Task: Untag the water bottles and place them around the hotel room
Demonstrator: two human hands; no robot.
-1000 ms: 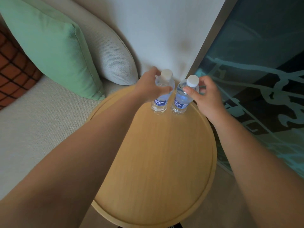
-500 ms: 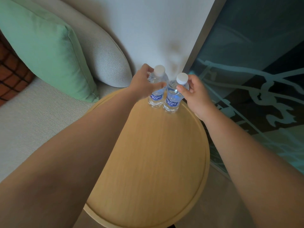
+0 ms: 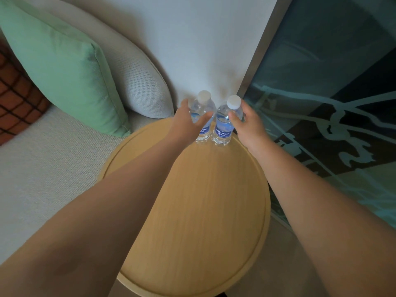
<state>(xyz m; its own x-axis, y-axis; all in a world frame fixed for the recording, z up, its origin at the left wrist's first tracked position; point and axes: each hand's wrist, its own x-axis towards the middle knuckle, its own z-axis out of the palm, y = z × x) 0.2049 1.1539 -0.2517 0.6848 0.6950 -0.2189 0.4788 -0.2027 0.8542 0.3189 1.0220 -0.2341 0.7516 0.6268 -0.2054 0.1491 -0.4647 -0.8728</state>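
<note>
Two small clear water bottles with white caps and blue labels stand upright side by side at the far edge of a round wooden side table (image 3: 192, 211). My left hand (image 3: 188, 123) wraps around the left bottle (image 3: 203, 108). My right hand (image 3: 246, 123) holds the right bottle (image 3: 222, 127) from its right side, thumb across the shoulder. The two bottles almost touch each other. No tag is visible on either.
A beige sofa seat (image 3: 42, 168) lies left of the table, with a green cushion (image 3: 64, 67), a beige cushion (image 3: 139, 86) and an orange checked cushion (image 3: 17, 99). A white wall rises behind. A dark glass panel (image 3: 332, 93) with pale patterns stands at right.
Both hands have brought the bottles closer together and a little farther back on the table; they now stand nearly touching. Both hands keep their hold.
</note>
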